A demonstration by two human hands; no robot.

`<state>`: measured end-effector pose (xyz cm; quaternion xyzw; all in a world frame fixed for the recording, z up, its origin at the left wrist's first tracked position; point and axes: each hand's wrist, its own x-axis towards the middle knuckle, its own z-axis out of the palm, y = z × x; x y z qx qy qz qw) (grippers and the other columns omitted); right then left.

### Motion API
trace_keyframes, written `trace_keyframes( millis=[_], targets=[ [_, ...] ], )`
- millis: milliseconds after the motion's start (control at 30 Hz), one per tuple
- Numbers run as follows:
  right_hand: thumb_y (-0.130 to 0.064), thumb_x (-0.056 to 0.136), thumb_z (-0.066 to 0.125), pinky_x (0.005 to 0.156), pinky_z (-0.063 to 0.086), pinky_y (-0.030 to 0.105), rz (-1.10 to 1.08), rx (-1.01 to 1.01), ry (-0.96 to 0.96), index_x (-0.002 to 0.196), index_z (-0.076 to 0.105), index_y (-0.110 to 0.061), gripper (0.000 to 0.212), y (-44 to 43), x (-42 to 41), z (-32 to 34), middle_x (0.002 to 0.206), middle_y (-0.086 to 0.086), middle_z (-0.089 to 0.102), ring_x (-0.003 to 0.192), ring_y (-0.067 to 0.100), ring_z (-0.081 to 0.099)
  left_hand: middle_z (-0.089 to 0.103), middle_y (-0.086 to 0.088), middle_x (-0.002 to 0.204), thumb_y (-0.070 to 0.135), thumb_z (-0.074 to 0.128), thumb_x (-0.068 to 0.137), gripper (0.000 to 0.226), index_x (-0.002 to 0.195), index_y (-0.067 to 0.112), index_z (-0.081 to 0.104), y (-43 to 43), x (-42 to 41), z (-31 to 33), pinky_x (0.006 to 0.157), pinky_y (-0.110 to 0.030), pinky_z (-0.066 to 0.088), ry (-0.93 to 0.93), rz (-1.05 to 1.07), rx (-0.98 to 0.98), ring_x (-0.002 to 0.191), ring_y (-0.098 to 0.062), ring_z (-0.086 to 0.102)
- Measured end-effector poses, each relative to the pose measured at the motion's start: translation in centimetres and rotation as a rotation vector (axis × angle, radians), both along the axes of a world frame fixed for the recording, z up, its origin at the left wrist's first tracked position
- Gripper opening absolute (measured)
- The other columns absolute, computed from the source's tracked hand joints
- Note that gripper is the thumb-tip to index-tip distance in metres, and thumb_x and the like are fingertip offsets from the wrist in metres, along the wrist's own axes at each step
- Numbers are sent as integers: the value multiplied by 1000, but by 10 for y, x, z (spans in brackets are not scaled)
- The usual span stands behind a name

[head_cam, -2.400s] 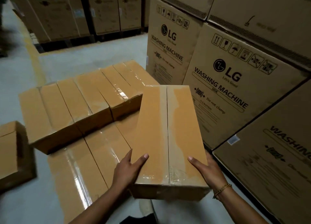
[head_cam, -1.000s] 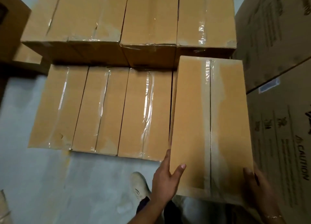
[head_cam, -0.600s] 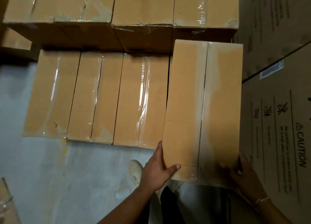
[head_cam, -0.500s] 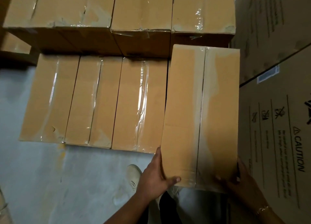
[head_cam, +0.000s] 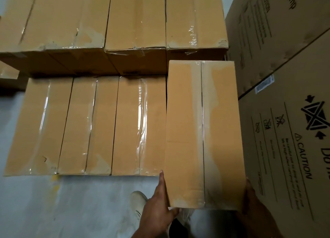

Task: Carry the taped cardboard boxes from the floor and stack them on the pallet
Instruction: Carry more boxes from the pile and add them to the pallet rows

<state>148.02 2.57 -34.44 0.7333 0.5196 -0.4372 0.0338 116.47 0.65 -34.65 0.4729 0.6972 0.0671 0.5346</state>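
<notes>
You hold a box (head_cam: 203,134) with both hands. Your left hand (head_cam: 157,212) is at the near left corner. One finger lies straight up the left side of the box and the thumb curls round the near edge, so this hand grips it. Your right hand (head_cam: 253,209) is at the near right corner, in the dark gap between the box and a big carton (head_cam: 289,157). It touches the right side of the box, but it is too dark to tell how the fingers lie. The box has clear tape down its middle. It is at the right end of a low row (head_cam: 89,127) of three taped boxes, just beside the last one. Its far end is up against the front of a high row (head_cam: 137,17) of boxes behind. Its near end sticks out past the low row, toward you. You cannot tell if it rests on something or hangs in your hands. The big carton says CAUTION. Below you are the grey floor (head_cam: 53,211) and a pale shoe (head_cam: 137,200) near your left hand.
</notes>
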Motion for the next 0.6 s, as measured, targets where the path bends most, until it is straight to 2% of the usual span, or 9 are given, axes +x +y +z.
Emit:
trace_keyframes(
  millis=[33,67,133,200,267,333,400,467,600],
  targets=[
    [-81,63,69,103,49,47,-14,-29,4,155,-5,-47,123,2,1,-1,155,8,44,125,35,58,47,22,151,53,79,72,133,146,56,-31,2,0,1,91,-17,51,-3,-7,-1,114,1,64],
    [-70,68,75,101,50,45,2,-52,4,155,-11,-46,125,5,1,-1,156,7,42,123,35,59,47,21,152,53,80,72,134,146,55,-32,4,0,1,94,-19,52,-6,-12,-1,116,0,63],
    [-55,75,78,100,52,46,18,-22,-29,151,-20,-51,124,14,0,0,155,9,44,123,37,59,45,20,153,51,81,72,135,147,55,-31,10,1,0,97,-27,54,-8,-13,6,117,-3,63],
    [-51,76,78,98,53,49,29,14,-59,150,-20,-54,123,24,-3,6,151,12,48,119,39,60,45,19,153,53,80,73,133,147,55,-31,17,3,1,96,-31,55,-4,-9,18,116,-4,64],
    [-39,81,80,92,55,47,0,29,-59,149,-19,-53,121,32,-6,9,142,12,56,110,35,64,47,17,152,55,78,74,131,148,53,-30,24,5,2,95,-30,53,29,-7,35,117,-8,64],
    [-39,81,81,93,54,49,-10,59,-53,151,-16,-52,120,39,-7,9,139,11,59,110,34,64,48,12,153,55,79,75,132,150,51,-29,32,7,3,93,-30,51,56,0,48,123,-16,61],
    [-48,80,80,95,52,52,-33,83,-43,155,-11,-51,118,47,-7,10,140,9,59,113,35,64,46,11,155,55,81,75,133,151,48,-29,39,7,2,89,-28,47,78,-10,64,128,-21,57],
    [-51,79,78,96,53,52,-44,80,-13,155,-8,-52,115,53,-6,11,140,7,59,112,33,64,43,12,157,55,81,75,134,151,48,-29,46,6,1,91,-29,48,74,-22,85,130,-21,55],
    [-45,79,81,98,51,53,-41,86,3,150,-10,-56,116,59,-6,8,146,6,53,120,33,60,41,12,158,52,83,74,135,151,49,-27,51,4,-1,96,-30,48,52,-21,90,132,-20,54]
  ],
)
